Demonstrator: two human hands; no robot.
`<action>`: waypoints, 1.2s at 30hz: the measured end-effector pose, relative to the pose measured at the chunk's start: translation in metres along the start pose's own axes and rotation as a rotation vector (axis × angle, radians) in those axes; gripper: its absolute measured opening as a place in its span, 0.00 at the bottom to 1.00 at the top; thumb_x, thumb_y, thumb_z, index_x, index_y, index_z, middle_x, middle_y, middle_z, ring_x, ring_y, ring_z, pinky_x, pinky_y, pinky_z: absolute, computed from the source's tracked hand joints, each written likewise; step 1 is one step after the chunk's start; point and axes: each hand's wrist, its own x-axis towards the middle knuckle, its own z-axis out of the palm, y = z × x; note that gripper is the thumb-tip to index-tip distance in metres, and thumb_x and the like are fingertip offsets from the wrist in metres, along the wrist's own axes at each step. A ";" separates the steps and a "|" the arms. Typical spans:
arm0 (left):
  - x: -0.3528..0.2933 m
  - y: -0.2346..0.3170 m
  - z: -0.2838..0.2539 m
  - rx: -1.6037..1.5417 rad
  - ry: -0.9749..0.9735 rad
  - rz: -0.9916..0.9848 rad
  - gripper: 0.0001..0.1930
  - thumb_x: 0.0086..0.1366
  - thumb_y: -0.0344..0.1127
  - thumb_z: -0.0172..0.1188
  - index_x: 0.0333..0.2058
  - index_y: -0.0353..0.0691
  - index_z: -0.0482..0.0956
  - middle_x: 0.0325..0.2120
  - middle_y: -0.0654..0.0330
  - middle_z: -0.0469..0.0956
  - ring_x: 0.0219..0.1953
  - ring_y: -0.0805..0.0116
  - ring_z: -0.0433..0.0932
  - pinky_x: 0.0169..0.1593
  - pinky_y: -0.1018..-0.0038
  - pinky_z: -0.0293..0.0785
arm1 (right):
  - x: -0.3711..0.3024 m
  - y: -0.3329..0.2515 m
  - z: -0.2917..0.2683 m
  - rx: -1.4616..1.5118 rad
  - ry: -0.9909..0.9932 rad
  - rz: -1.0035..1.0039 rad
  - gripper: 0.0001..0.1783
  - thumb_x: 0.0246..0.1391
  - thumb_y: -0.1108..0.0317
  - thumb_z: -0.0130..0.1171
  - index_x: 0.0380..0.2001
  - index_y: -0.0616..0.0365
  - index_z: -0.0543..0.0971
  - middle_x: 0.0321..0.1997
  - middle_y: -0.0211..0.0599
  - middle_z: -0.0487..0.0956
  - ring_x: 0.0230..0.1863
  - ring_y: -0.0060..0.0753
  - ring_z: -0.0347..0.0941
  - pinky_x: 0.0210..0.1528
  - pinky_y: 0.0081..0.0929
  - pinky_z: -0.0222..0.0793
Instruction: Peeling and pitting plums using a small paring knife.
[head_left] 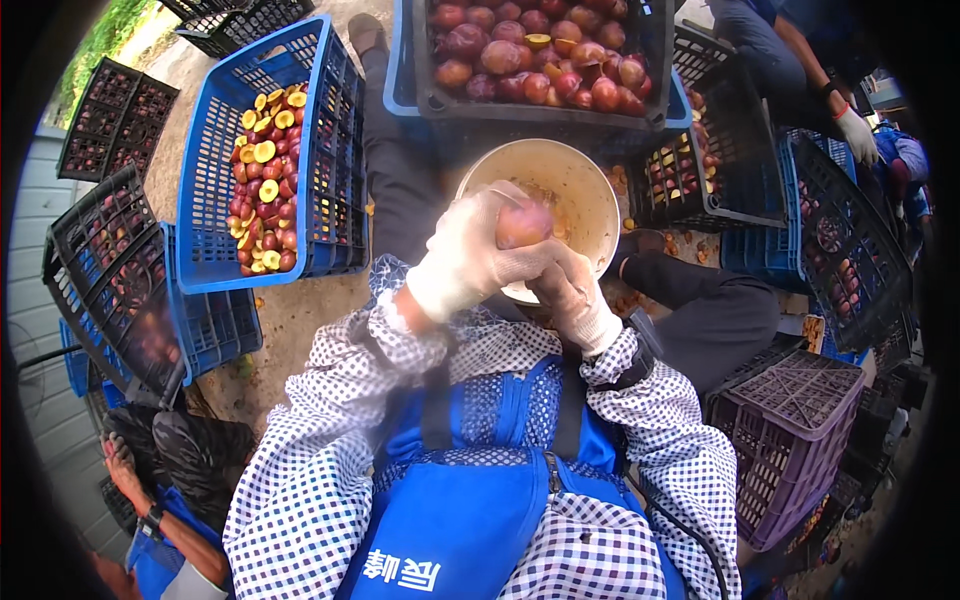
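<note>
A reddish-purple plum [524, 224] is gripped in the fingers of my left hand [455, 255], which wears a pale glove. Close against the plum's lower side is my gloved right hand [578, 295], its fingers curled; whatever they hold is hidden. Both hands are over the near side of a cream bucket [592, 180], whose inner wall looks stained. Beyond the bucket a black crate [656, 70] of mostly whole plums [505, 55] rests on a blue crate [400, 90]. To the left, a blue crate [338, 210] contains halved plums [268, 190] with yellow flesh.
Black crates [105, 270] of plums stand at the far left. At right are a black crate [740, 190], a purple crate [800, 430] and stacked crates [850, 240]. A co-worker's gloved hand [858, 135] shows upper right; another person's arm [175, 535] is lower left.
</note>
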 end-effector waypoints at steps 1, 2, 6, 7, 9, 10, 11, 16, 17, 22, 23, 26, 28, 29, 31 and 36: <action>0.002 0.001 -0.003 -0.139 -0.052 -0.074 0.25 0.49 0.37 0.72 0.45 0.34 0.76 0.39 0.61 0.79 0.40 0.69 0.77 0.47 0.74 0.74 | 0.000 -0.004 -0.006 -0.118 -0.058 -0.015 0.15 0.58 0.75 0.60 0.49 0.62 0.75 0.46 0.38 0.78 0.47 0.27 0.75 0.48 0.24 0.72; 0.004 0.002 -0.004 -0.279 -0.103 -0.147 0.25 0.49 0.37 0.72 0.45 0.34 0.76 0.39 0.60 0.79 0.41 0.69 0.77 0.47 0.75 0.74 | 0.001 -0.005 0.000 0.014 -0.027 0.029 0.18 0.59 0.68 0.59 0.51 0.62 0.74 0.47 0.37 0.78 0.47 0.26 0.75 0.48 0.24 0.71; -0.003 -0.002 0.026 -0.812 0.036 -0.097 0.24 0.51 0.34 0.68 0.46 0.33 0.75 0.37 0.61 0.78 0.42 0.69 0.77 0.49 0.74 0.72 | -0.001 -0.001 0.025 0.368 0.108 0.098 0.40 0.60 0.38 0.57 0.59 0.63 0.68 0.45 0.29 0.76 0.41 0.18 0.72 0.41 0.20 0.68; -0.001 -0.008 0.024 -0.593 0.098 -0.088 0.24 0.51 0.35 0.67 0.46 0.32 0.75 0.37 0.62 0.78 0.41 0.69 0.77 0.47 0.72 0.73 | -0.001 0.000 0.023 0.356 0.091 0.115 0.39 0.60 0.38 0.57 0.59 0.62 0.68 0.43 0.27 0.74 0.37 0.15 0.69 0.38 0.18 0.66; -0.001 -0.005 0.008 0.041 0.119 0.167 0.23 0.51 0.34 0.66 0.47 0.32 0.75 0.37 0.61 0.78 0.41 0.68 0.77 0.45 0.71 0.74 | -0.004 0.001 0.015 0.314 0.013 0.154 0.40 0.60 0.38 0.58 0.60 0.62 0.68 0.43 0.26 0.73 0.36 0.14 0.68 0.37 0.17 0.65; 0.001 0.002 -0.002 0.357 0.125 0.296 0.23 0.52 0.34 0.66 0.47 0.32 0.75 0.38 0.61 0.79 0.41 0.68 0.78 0.45 0.71 0.74 | -0.005 0.000 0.002 0.277 -0.049 0.175 0.40 0.60 0.38 0.58 0.60 0.62 0.67 0.45 0.27 0.74 0.40 0.16 0.70 0.39 0.17 0.67; 0.004 0.009 -0.010 0.382 0.017 0.217 0.23 0.51 0.34 0.65 0.46 0.31 0.75 0.39 0.61 0.79 0.41 0.68 0.78 0.43 0.71 0.75 | -0.006 -0.001 -0.010 0.240 -0.110 0.196 0.40 0.60 0.38 0.58 0.61 0.62 0.67 0.47 0.29 0.74 0.43 0.17 0.71 0.42 0.18 0.69; 0.005 0.000 0.019 -0.750 -0.062 -0.010 0.21 0.52 0.36 0.65 0.44 0.33 0.76 0.39 0.61 0.79 0.37 0.74 0.77 0.39 0.78 0.73 | -0.004 0.006 0.025 0.445 0.042 0.096 0.40 0.60 0.41 0.57 0.63 0.63 0.65 0.54 0.34 0.74 0.54 0.26 0.73 0.56 0.24 0.70; 0.004 -0.002 0.018 -0.672 -0.038 -0.008 0.20 0.53 0.36 0.64 0.44 0.33 0.76 0.38 0.61 0.79 0.36 0.75 0.77 0.38 0.80 0.73 | -0.004 0.006 0.027 0.452 0.048 0.094 0.38 0.61 0.44 0.56 0.62 0.63 0.65 0.54 0.34 0.74 0.54 0.26 0.73 0.56 0.24 0.70; 0.012 0.011 -0.012 -0.078 -0.120 -0.056 0.20 0.52 0.32 0.69 0.44 0.33 0.77 0.34 0.62 0.79 0.33 0.76 0.77 0.39 0.79 0.74 | 0.003 0.010 -0.003 0.142 -0.022 -0.005 0.15 0.64 0.67 0.53 0.50 0.65 0.76 0.45 0.34 0.79 0.44 0.24 0.76 0.44 0.27 0.73; 0.015 0.012 -0.016 -0.087 -0.155 -0.104 0.22 0.49 0.31 0.72 0.43 0.33 0.76 0.34 0.62 0.79 0.35 0.76 0.77 0.41 0.78 0.75 | 0.001 0.005 -0.013 -0.045 -0.079 -0.044 0.14 0.64 0.68 0.53 0.48 0.65 0.76 0.43 0.34 0.79 0.42 0.23 0.75 0.43 0.27 0.72; 0.020 0.023 -0.025 -0.074 -0.282 -0.084 0.23 0.48 0.31 0.72 0.43 0.33 0.76 0.34 0.62 0.79 0.35 0.76 0.77 0.42 0.78 0.74 | 0.006 0.006 -0.020 -0.118 -0.096 -0.125 0.14 0.62 0.67 0.53 0.45 0.65 0.76 0.40 0.34 0.79 0.39 0.20 0.73 0.41 0.25 0.70; 0.019 0.035 -0.024 -0.220 -0.224 -0.081 0.22 0.48 0.30 0.71 0.43 0.33 0.76 0.34 0.61 0.78 0.35 0.76 0.77 0.42 0.78 0.74 | 0.006 -0.009 -0.008 0.174 -0.073 -0.032 0.16 0.62 0.65 0.54 0.47 0.65 0.76 0.41 0.32 0.78 0.39 0.19 0.72 0.40 0.23 0.69; 0.018 0.038 -0.021 -0.293 -0.192 -0.077 0.22 0.48 0.30 0.70 0.43 0.33 0.76 0.34 0.61 0.78 0.35 0.76 0.76 0.43 0.78 0.74 | 0.005 -0.019 -0.004 0.280 -0.076 0.013 0.17 0.62 0.63 0.54 0.48 0.65 0.75 0.41 0.31 0.78 0.38 0.18 0.71 0.40 0.22 0.68; 0.014 0.032 -0.002 -0.546 -0.044 0.017 0.22 0.48 0.29 0.70 0.43 0.33 0.76 0.35 0.61 0.78 0.35 0.76 0.76 0.41 0.79 0.74 | 0.005 -0.015 0.009 0.376 -0.014 0.003 0.19 0.63 0.62 0.54 0.50 0.65 0.75 0.42 0.30 0.78 0.38 0.17 0.70 0.40 0.20 0.67; -0.002 0.037 -0.013 -0.194 -0.031 -0.038 0.21 0.50 0.30 0.70 0.42 0.34 0.75 0.32 0.63 0.78 0.34 0.78 0.76 0.38 0.80 0.74 | 0.003 -0.044 -0.012 0.156 -0.115 0.139 0.17 0.63 0.64 0.55 0.49 0.65 0.76 0.42 0.32 0.78 0.38 0.19 0.71 0.40 0.22 0.68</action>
